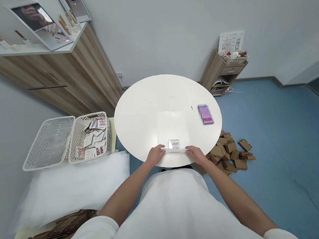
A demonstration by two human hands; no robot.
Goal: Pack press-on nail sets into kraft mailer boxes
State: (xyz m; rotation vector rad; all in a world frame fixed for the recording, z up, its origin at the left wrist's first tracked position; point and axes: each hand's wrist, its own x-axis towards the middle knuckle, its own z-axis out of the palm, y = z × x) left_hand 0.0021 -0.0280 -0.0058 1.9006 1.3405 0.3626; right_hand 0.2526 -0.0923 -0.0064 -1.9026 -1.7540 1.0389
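Note:
On the white oval table lies a thin, translucent white sheet [172, 122], its near edge raised between my two hands. My left hand [155, 155] pinches the left end of that edge, and my right hand [196, 153] pinches the right end. A small clear pack with pale contents [174, 144] rests on the sheet just beyond the lifted edge, between the hands. Neither hand touches the pack.
The white table [134, 111] also bears a blurred purple item [205, 114] at its right. White baskets stand left, one with clear packs [51, 145], one with printed packs [95, 139]. White sheets [79, 183] are stacked below them. Small brown boxes [230, 151] lie on the floor at right.

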